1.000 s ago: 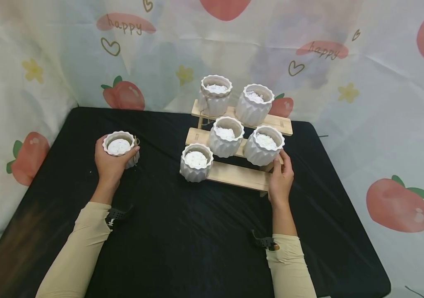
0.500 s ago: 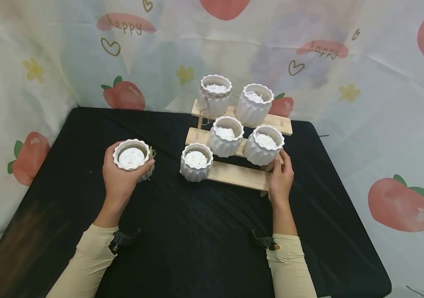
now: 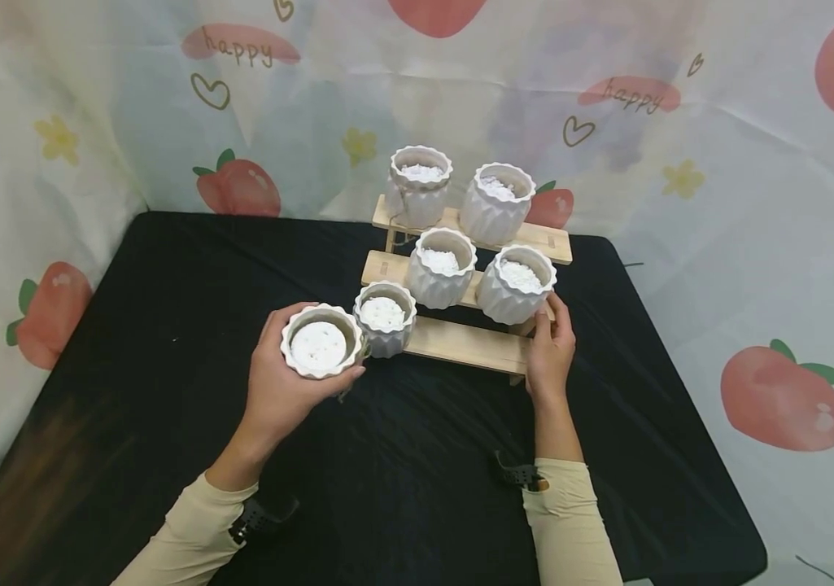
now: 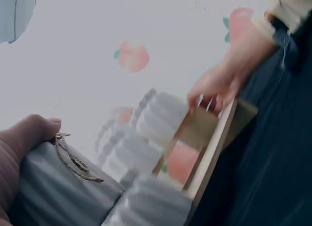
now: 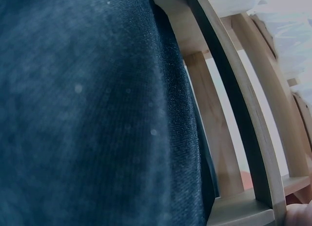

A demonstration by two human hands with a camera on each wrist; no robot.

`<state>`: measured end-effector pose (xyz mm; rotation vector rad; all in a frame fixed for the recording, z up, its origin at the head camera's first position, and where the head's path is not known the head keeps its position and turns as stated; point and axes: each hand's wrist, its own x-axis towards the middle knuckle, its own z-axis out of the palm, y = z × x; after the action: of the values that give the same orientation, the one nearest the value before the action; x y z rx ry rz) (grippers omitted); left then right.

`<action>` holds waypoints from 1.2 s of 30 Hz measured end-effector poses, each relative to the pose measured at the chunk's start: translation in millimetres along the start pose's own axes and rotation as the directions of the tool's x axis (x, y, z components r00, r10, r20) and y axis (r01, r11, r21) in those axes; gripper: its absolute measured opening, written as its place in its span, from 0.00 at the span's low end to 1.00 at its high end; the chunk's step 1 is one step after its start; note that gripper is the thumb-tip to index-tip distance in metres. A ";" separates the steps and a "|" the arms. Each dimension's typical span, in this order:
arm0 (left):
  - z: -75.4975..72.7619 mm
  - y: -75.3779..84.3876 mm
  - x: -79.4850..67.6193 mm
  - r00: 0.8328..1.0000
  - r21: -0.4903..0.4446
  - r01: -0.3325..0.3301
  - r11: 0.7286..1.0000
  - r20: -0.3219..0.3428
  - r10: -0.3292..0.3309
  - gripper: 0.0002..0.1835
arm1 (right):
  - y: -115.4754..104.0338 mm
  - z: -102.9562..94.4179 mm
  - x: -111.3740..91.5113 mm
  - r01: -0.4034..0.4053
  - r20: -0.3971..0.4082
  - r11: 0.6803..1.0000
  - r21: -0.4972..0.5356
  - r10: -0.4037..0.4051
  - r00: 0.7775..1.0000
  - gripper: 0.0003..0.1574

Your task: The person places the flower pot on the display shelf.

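My left hand (image 3: 276, 395) grips a white fluted flowerpot (image 3: 318, 347) with a scalloped rim and white filling, held in front of the stand's lower left end. Twine (image 4: 78, 162) is tied round this pot, with my thumb over its edge in the left wrist view. On the right, my right hand (image 3: 551, 352) holds the side of a three-tier wooden stand (image 3: 469, 345), fingers curled at its frame. A similar pot (image 3: 386, 319) sits at the left end of the bottom shelf, right beside the held one. The right wrist view shows mostly cloth and the stand's slats (image 5: 258, 133).
Two pots (image 3: 442, 270) stand on the middle shelf and two more (image 3: 420, 189) on the top shelf. Black cloth (image 3: 402, 472) covers the table. A fruit-printed curtain (image 3: 314, 106) hangs close behind the stand.
My left hand has carried its pot from the table's left side rightward and nearer to me, up beside the bottom-shelf pot. My right hand has stayed on the stand.
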<state>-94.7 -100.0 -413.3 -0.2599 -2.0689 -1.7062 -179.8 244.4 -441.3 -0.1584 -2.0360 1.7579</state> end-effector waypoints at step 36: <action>169.6 1.8 4.9 0.987 0.034 -0.018 0.999 0.162 0.012 0.51 | -1.6 -0.2 -0.6 0.023 -0.007 1.000 -0.019 -0.023 1.000 0.24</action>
<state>-135.0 63.7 -433.1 -0.4147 -2.2046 -1.6872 -178.8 244.1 -439.9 -0.1460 -2.0419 1.7220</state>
